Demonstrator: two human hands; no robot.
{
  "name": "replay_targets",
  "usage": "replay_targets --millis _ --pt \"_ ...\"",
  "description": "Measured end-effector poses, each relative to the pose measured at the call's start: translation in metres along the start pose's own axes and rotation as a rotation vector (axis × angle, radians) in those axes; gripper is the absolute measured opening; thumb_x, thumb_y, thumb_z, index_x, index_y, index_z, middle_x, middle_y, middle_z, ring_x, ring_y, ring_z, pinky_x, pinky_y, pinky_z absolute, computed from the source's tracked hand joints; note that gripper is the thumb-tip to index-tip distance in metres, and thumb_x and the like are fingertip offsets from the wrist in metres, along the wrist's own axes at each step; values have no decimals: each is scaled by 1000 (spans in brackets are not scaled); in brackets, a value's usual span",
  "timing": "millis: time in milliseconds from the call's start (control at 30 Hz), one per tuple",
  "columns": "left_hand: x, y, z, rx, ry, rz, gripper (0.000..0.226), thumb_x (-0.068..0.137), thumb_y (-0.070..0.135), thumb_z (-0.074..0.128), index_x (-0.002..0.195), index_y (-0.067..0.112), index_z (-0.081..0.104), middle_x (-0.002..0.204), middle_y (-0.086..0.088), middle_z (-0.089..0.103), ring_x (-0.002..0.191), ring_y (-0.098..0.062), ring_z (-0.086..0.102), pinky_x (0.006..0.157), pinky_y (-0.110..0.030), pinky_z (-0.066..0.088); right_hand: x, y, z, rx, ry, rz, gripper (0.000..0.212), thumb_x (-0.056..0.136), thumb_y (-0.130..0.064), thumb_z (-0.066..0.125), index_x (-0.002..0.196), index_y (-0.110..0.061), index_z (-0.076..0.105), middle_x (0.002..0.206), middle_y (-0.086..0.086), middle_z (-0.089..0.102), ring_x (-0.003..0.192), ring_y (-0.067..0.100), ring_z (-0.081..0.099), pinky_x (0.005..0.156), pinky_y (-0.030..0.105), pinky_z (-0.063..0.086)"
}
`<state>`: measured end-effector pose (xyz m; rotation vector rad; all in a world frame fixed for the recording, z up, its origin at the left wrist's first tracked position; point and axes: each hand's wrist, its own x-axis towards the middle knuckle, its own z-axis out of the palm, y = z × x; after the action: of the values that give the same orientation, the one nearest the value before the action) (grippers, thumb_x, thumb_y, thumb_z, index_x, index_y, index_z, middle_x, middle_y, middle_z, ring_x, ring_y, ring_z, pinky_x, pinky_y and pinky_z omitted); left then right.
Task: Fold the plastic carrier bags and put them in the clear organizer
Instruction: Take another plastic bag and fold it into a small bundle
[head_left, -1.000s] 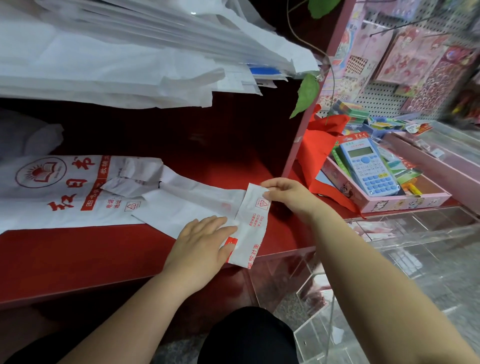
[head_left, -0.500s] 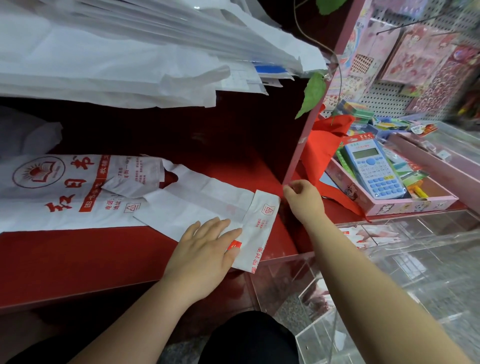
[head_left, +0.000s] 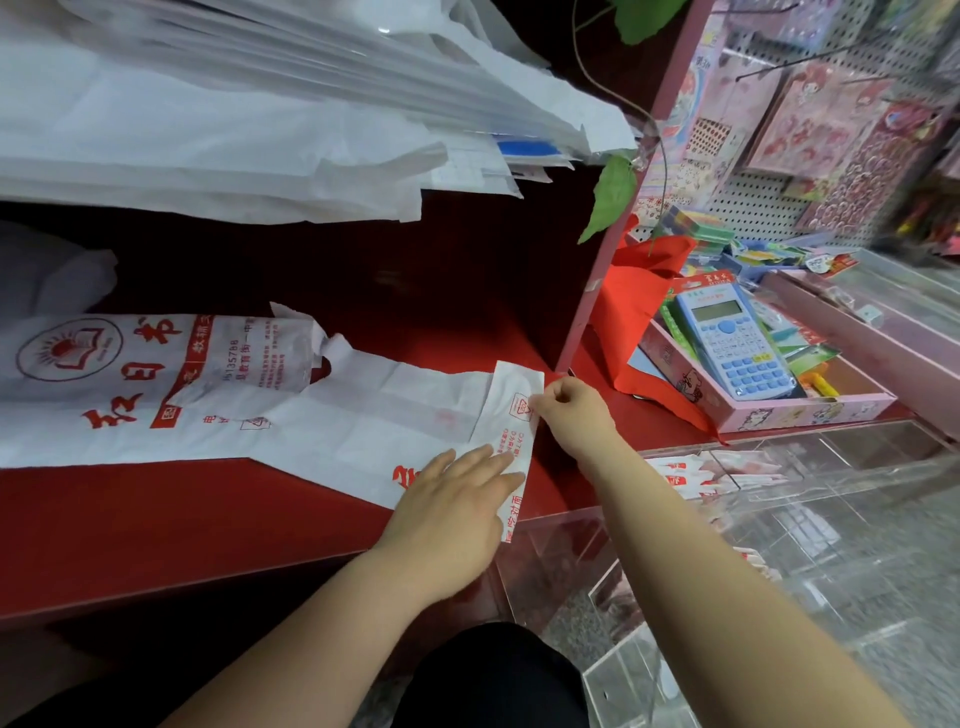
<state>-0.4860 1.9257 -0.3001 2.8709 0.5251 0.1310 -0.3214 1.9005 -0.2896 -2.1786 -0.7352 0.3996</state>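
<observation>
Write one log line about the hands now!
left hand: presses flat on carrier bag | right hand: pinches its folded end | carrier bag: on red shelf | clear organizer: right of shelf

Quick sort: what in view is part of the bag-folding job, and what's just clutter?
Job:
- half-folded bag, pressed flat by the left hand, its flap pinched by the right hand
- printed bag lying flat beside it
- clear organizer with folded bags inside

Clutter:
- calculator in pink box
- red cloth
- leaf
- sticker packs
</observation>
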Motion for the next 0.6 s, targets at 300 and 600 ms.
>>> replay_targets --millis 300,600 --pt "18 -4 5 7 52 9 53 94 19 40 145 25 26 153 10 17 139 -9 12 108 -24 5 -22 8 -6 409 -274 -184 31 78 17 55 88 -12 54 80 2 65 63 0 62 67 15 51" --pt "-22 -21 20 -63 521 -174 30 69 45 55 67 17 66 63 6 60 57 -19 59 54 -27 44 -40 30 10 -72 -75 -728 17 63 3 49 65 -10 60 72 -10 55 70 6 45 70 11 33"
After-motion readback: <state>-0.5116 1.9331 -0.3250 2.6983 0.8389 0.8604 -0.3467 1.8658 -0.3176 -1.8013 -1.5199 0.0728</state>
